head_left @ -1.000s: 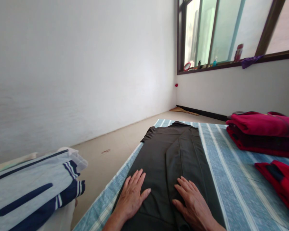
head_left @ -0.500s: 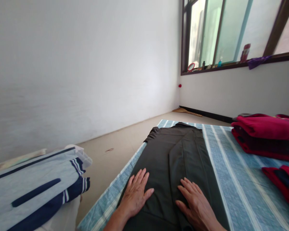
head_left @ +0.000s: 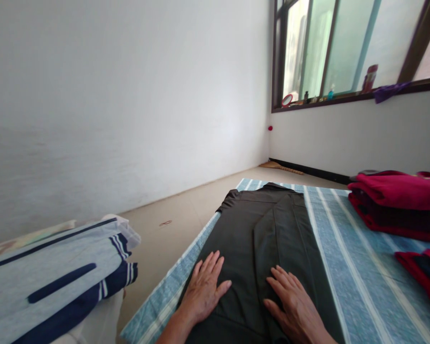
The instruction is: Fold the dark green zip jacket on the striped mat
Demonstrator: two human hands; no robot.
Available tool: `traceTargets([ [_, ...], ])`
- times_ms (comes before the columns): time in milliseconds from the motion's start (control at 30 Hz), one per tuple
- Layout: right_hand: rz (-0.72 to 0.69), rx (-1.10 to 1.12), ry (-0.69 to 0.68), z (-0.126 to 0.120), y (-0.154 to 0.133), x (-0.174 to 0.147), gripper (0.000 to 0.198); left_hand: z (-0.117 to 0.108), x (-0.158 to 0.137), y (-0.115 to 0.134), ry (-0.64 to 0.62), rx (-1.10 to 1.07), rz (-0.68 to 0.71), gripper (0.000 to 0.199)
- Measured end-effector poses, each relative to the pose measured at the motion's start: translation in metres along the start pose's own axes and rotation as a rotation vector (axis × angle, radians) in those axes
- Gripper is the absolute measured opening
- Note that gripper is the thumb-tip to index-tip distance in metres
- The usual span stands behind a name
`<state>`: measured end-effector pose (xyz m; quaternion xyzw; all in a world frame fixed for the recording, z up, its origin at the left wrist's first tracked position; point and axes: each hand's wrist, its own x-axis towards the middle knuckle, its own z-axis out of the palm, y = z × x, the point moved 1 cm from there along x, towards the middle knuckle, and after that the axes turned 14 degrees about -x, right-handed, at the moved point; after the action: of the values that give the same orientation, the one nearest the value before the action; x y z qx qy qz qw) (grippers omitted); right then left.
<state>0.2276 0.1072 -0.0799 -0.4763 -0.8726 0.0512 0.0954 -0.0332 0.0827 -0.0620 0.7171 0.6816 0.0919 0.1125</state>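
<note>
A dark shirt (head_left: 241,229) lies spread lengthwise, its collar at the far end and one side folded inward over the body. My left hand (head_left: 204,289) rests flat on its left side, fingers stretched out and thumb apart. On the folded-in part to the right lies my right hand (head_left: 294,301), palm down with the fingers extended. Neither hand grips the cloth. Under the shirt is a blue and white striped sheet (head_left: 354,253). The shirt's near end runs out of view at the bottom.
Folded red garments (head_left: 397,200) are stacked at the right, with another red and dark folded piece (head_left: 424,272) nearer. A grey and navy garment (head_left: 64,272) lies on a pile at the left. Beyond are the pale floor (head_left: 186,210), a white wall and a window sill holding small bottles.
The whole view has shifted slightly, so things appear a little further right. Both hands stay flat on the shirt in nearly the same places.
</note>
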Motion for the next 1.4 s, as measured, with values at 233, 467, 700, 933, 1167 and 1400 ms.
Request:
traceTargets([
  [233, 0.001, 0.021, 0.015, 0.002, 0.0012, 0.0, 0.048, 0.0003, -0.0004, -0.0001, 0.017, -0.014, 0.016, 0.064],
  [467, 0.003, 0.029, 0.061, 0.0075, 0.0014, 0.0002, 0.046, -0.0013, -0.0009, 0.0016, 0.021, -0.021, 0.015, 0.064],
  [700, -0.001, 0.022, 0.041, 0.0062, 0.0023, -0.0004, 0.047, -0.0036, -0.001, 0.0049, -0.025, 0.0, -0.027, 0.066],
  [933, 0.003, 0.032, 0.057, 0.0074, 0.0018, -0.0002, 0.047, -0.0004, -0.0011, 0.0011, 0.013, -0.007, 0.005, 0.065],
  [1167, 0.007, 0.024, 0.047, 0.0076, 0.0019, -0.0004, 0.047, 0.0013, -0.0013, -0.0014, 0.03, -0.013, 0.019, 0.064],
  [1400, 0.007, 0.014, 0.046, 0.0073, 0.0015, -0.0006, 0.047, 0.0025, -0.0008, -0.002, 0.036, -0.015, 0.029, 0.064],
])
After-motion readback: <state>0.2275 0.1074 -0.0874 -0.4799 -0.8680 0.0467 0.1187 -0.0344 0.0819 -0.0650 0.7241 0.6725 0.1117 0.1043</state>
